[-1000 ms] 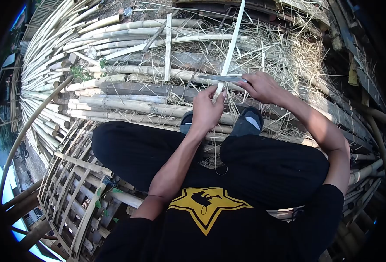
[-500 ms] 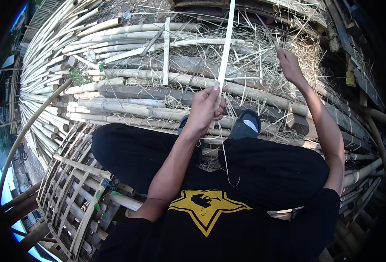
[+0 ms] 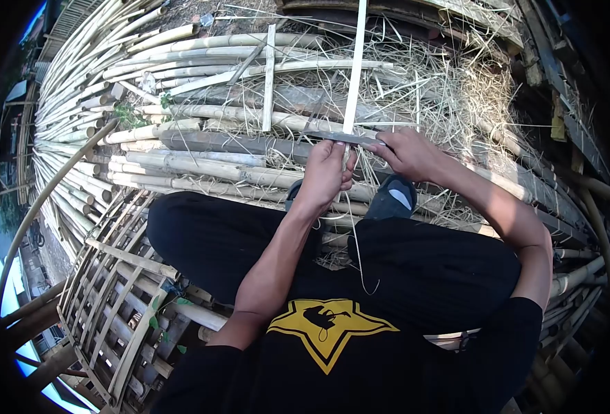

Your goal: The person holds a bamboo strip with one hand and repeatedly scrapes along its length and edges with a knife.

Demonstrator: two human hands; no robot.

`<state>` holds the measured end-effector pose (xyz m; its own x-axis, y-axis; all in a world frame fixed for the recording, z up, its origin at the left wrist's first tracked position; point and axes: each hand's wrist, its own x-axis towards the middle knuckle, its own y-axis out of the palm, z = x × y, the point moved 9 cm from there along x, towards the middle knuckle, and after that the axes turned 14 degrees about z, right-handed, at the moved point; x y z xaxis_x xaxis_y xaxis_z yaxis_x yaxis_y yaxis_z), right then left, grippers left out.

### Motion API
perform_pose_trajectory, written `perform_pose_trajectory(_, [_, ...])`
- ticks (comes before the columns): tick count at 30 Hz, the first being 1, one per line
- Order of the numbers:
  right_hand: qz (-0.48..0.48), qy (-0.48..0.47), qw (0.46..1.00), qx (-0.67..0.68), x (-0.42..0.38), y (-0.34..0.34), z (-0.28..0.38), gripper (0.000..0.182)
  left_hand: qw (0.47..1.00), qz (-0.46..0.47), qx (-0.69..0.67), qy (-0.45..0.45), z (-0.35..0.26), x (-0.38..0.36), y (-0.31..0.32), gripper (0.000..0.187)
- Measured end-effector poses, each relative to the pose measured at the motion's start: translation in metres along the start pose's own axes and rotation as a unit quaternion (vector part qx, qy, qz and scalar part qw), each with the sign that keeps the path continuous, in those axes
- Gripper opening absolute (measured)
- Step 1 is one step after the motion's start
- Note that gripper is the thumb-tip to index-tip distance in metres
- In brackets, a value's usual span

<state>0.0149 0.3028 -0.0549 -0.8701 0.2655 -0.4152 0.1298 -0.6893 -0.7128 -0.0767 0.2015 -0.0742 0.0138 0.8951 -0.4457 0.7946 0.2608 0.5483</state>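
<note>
A long pale bamboo strip [image 3: 355, 69] runs up and away from my left hand [image 3: 327, 172], whose thumb and fingers are closed on its near end. My right hand [image 3: 412, 156] grips a knife [image 3: 343, 137] by its handle, which is mostly hidden in the fist. The dark blade lies crosswise over the strip, just beyond my left thumb and very close to it. Below the left hand a thin curled shaving [image 3: 357, 252] hangs down between my knees.
Bamboo poles [image 3: 201, 169] lie side by side under my feet, with a large stack [image 3: 70, 103] at the left. Loose shavings [image 3: 450, 83] cover the ground ahead. A woven bamboo lattice [image 3: 122, 303] stands by my left knee. A short flat slat [image 3: 269, 79] lies ahead.
My right hand has swung down and left with the knife, from out at the right to beside the left hand. The blade now crosses the strip. The left hand has barely moved.
</note>
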Motion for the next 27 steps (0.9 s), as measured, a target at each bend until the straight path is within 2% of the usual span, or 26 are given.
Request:
perform_pose_trajectory(2, [0.02, -0.026, 0.999, -0.004, 0.002, -0.002, 0.002, 0.054, 0.999, -0.015, 0.036, -0.035, 0.0, -0.005, 0.001, 0.022])
perform_pose_trajectory(5, [-0.013, -0.007, 0.999, -0.05, -0.001, -0.023, -0.001, 0.054, 0.999, 0.003, 0.047, -0.011, -0.006, -0.007, 0.006, 0.026])
perform_pose_trajectory(7, [-0.043, 0.117, 0.992, 0.023, 0.005, -0.055, -0.063, 0.05, 0.998, 0.027, 0.036, -0.036, 0.002, -0.014, 0.015, 0.027])
perform_pose_trajectory(8, [-0.106, 0.175, 0.978, 0.042, 0.003, -0.075, -0.124, 0.056, 0.997, 0.049, 0.025, -0.06, 0.008, -0.02, 0.022, 0.028])
perform_pose_trajectory(9, [-0.179, 0.191, 0.965, 0.021, -0.013, -0.106, -0.164, 0.062, 0.994, 0.059, 0.048, -0.079, 0.009, -0.026, 0.03, 0.028])
perform_pose_trajectory(10, [-0.221, 0.229, 0.946, 0.059, -0.032, -0.132, -0.183, 0.066, 0.993, 0.068, 0.062, -0.069, 0.009, -0.024, 0.032, 0.029])
perform_pose_trajectory(11, [-0.32, 0.219, 0.92, 0.062, -0.052, -0.149, -0.191, 0.069, 0.996, 0.051, 0.049, -0.059, 0.007, -0.021, 0.024, 0.029])
perform_pose_trajectory(12, [-0.36, 0.191, 0.908, 0.097, -0.059, -0.155, -0.19, 0.065, 0.998, 0.036, 0.033, -0.049, 0.006, -0.016, 0.018, 0.029])
perform_pose_trajectory(14, [-0.313, 0.146, 0.92, 0.184, -0.049, -0.141, -0.159, 0.06, 0.998, 0.031, 0.012, -0.061, 0.002, -0.011, 0.015, 0.028])
perform_pose_trajectory(15, [-0.265, 0.126, 0.937, 0.187, -0.038, -0.126, -0.139, 0.057, 0.998, 0.046, -0.01, -0.043, 0.003, -0.008, 0.016, 0.027])
perform_pose_trajectory(17, [-0.142, 0.025, 0.984, 0.107, -0.017, -0.091, -0.076, 0.056, 0.998, 0.051, -0.006, -0.046, 0.001, -0.006, 0.02, 0.026])
perform_pose_trajectory(18, [-0.059, 0.036, 0.995, 0.07, -0.005, -0.069, -0.062, 0.058, 0.998, 0.054, -0.001, -0.041, -0.002, -0.005, 0.022, 0.025])
perform_pose_trajectory(19, [-0.011, 0.034, 0.993, 0.111, -0.005, -0.054, -0.033, 0.057, 0.998, 0.057, 0.013, -0.036, -0.006, -0.005, 0.022, 0.025])
perform_pose_trajectory(21, [0.059, 0.008, 0.996, 0.068, -0.003, -0.027, -0.006, 0.055, 0.997, 0.035, 0.064, -0.018, -0.008, -0.005, 0.014, 0.023])
perform_pose_trajectory(22, [0.058, 0.007, 0.996, 0.068, -0.005, -0.019, 0.0, 0.055, 0.993, 0.019, 0.116, -0.003, -0.011, -0.004, 0.008, 0.021])
perform_pose_trajectory(24, [0.08, 0.01, 0.996, 0.037, -0.007, -0.001, 0.008, 0.045, 0.995, 0.008, 0.104, 0.001, -0.01, -0.004, 0.002, 0.021])
perform_pose_trajectory(27, [0.119, 0.045, 0.991, 0.031, -0.008, 0.003, 0.011, 0.045, 0.986, -0.004, 0.165, 0.005, -0.012, -0.005, 0.002, 0.016])
